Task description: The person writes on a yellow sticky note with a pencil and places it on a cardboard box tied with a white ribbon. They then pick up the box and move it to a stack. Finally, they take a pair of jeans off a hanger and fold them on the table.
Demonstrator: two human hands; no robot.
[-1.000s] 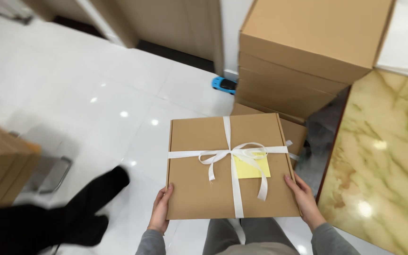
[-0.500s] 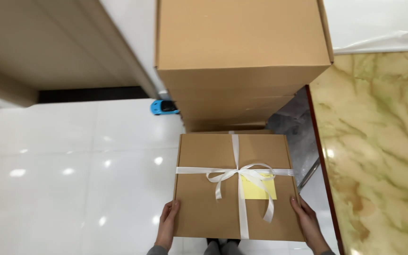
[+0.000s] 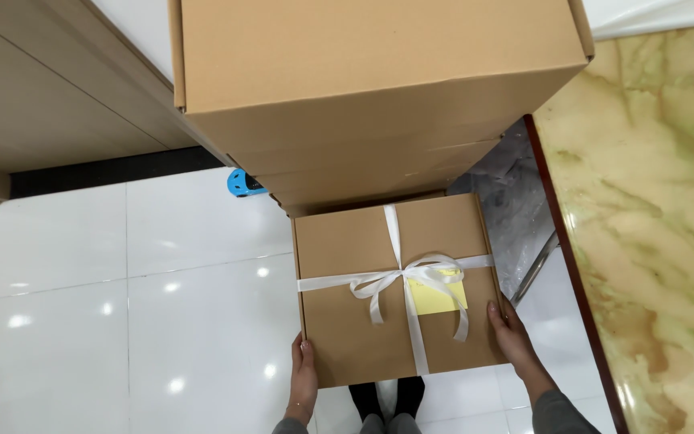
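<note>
Both hands clamp the gift box [image 3: 395, 289] at its near corners: left hand [image 3: 304, 379] and right hand [image 3: 512, 337] pressed flat on its sides | box held above white floor [image 3: 122, 321], before stacked cartons [image 3: 371, 88], beside marble counter [image 3: 652, 241] | advice: keep level, ribbon [image 3: 399, 281] uppermost | hidden: box underside, palms; blue object [image 3: 240, 182] unclear.

- One flat brown gift box [image 3: 379, 321], tied up with one white ribbon [image 3: 399, 281]
- One yellow note [image 3: 437, 293]
- Two hands: left hand [image 3: 303, 379], right hand [image 3: 513, 336]
- Several stacked cardboard cartons [image 3: 363, 96], exact number unclear
- One small blue object [image 3: 240, 182]
</note>
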